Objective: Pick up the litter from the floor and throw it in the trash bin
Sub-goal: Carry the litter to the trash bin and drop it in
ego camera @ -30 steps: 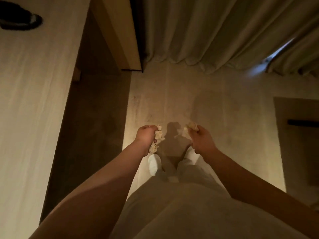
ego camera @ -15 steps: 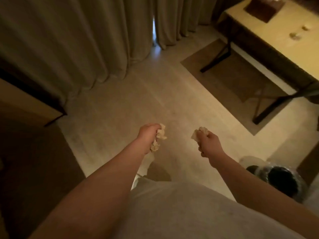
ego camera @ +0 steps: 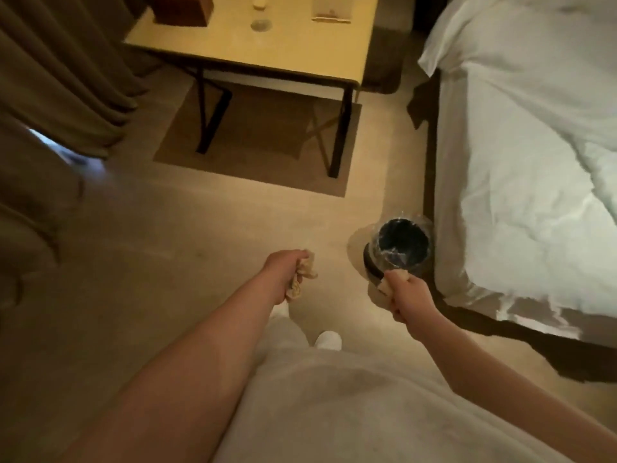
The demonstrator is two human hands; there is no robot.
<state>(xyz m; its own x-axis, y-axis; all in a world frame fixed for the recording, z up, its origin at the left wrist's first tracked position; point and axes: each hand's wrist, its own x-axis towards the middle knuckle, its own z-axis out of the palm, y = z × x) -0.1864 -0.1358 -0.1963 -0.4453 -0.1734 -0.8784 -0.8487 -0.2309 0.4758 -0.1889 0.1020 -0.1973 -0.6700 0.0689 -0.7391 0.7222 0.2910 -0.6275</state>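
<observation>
Both hands clutching crumpled paper (left (ego camera: 283, 269), right (ego camera: 405, 297)), trash bin (ego camera: 399, 247) beside bed (ego camera: 534, 162)

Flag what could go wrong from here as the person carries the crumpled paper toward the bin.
The small round black bin with a clear plastic liner has a narrow mouth, so a tossed wad could land on the floor. The crumpled tissue in the left hand dangles loosely and might drop. The bin sits against the white-sheeted bed, so a miss could roll underneath.
</observation>
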